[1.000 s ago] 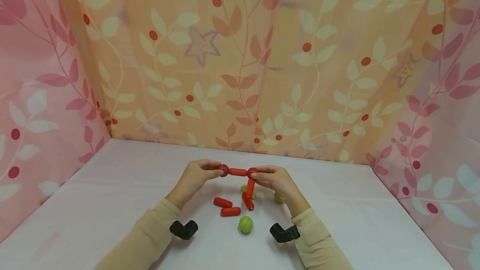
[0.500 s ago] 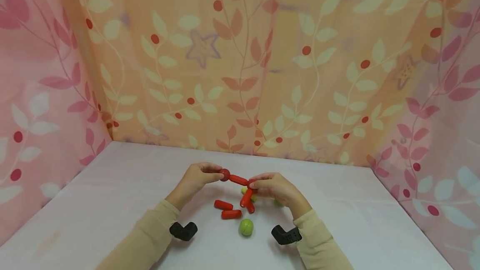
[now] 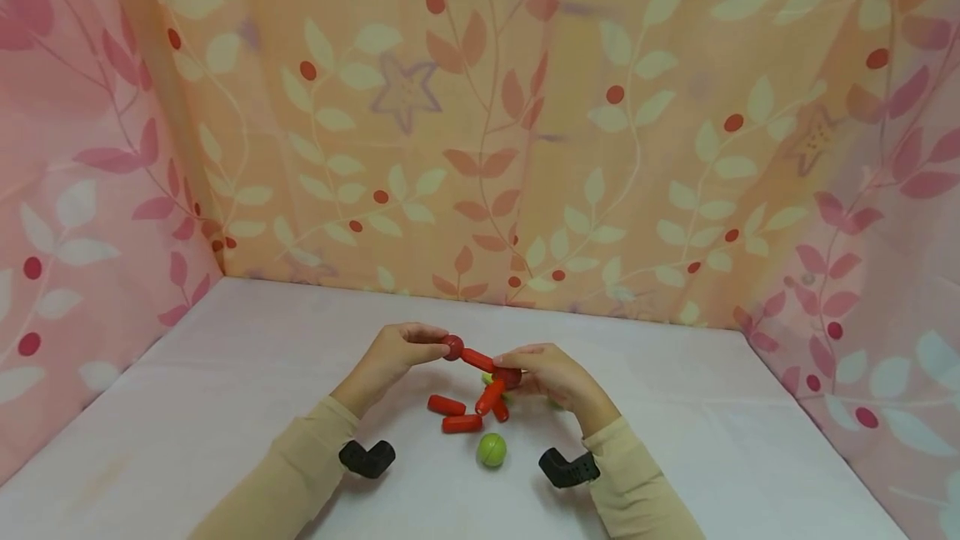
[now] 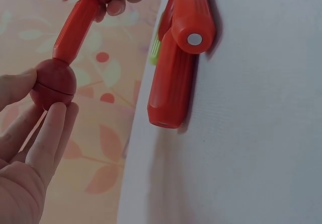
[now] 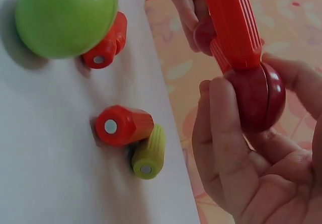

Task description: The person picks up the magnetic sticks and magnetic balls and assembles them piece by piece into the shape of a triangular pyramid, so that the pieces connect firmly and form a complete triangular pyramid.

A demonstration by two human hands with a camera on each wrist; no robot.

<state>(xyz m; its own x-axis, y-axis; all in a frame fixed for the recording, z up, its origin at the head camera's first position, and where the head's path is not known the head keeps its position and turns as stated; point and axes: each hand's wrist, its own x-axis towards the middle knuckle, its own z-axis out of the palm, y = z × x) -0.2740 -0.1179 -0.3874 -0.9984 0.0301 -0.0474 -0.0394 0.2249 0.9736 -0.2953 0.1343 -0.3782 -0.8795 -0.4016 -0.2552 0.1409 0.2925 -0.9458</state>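
Note:
My left hand [image 3: 393, 357] pinches a dark red ball [image 4: 53, 83] between thumb and fingers. A ridged red rod [image 4: 76, 30] joins it to a second dark red ball [image 5: 254, 95], which my right hand [image 3: 555, 375] grips with thumb and fingertips. From that second ball another red rod [image 5: 234, 22] sticks out, pointing toward the body in the head view. The joined pieces are held up above the white table [image 3: 300, 323]. Part of the right ball is hidden behind the right fingers in the head view.
Loose red rods [image 3: 462, 424] with metal discs in their ends lie below the hands. A green ball [image 3: 492, 450] sits nearer the body. A yellow-green rod [image 5: 151, 156] lies beside one red rod. Black wrist mounts [image 3: 367, 459] project inward from both sleeves.
The right hand has lowered and come closer, so the joining rod now slopes down to the right. The second rod has swung toward the body. The left hand has barely moved.

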